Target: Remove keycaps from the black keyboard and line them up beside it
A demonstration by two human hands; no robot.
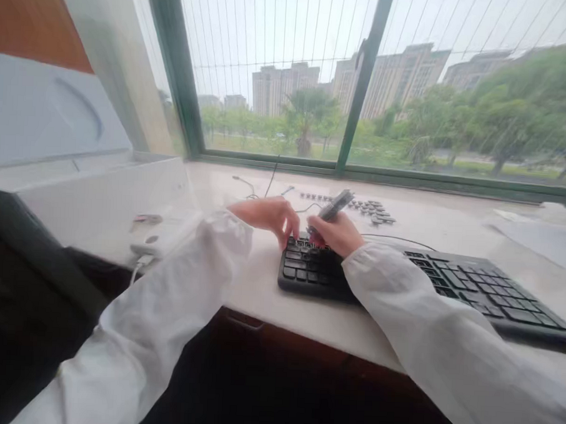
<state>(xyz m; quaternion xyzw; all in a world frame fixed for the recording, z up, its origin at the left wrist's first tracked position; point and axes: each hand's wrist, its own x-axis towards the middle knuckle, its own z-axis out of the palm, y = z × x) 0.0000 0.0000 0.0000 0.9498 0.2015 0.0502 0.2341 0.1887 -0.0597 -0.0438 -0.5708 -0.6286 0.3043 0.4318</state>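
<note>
A black keyboard (pixel 308 282) lies on the white sill, its left part under my hands and its right part beyond my right sleeve. Some of its upper keys are off, showing bare sockets. My left hand (pixel 276 217) grips the keyboard's upper left corner with bent fingers and thumb. My right hand (pixel 336 232) is closed around a grey brush-like tool (pixel 337 205), held tilted, its lower end down at the top row of keys. The tip is hidden by the fingers. Loose keycaps (pixel 370 208) lie in rows behind the hands.
A white box (pixel 105 198) stands at the left, with a power strip (pixel 147 247) and a plugged cable beside it. Thin cables (pixel 251 192) run along the back. White cloth or plastic (pixel 540 232) lies at the right. A green-framed window (pixel 266 160) closes off the back.
</note>
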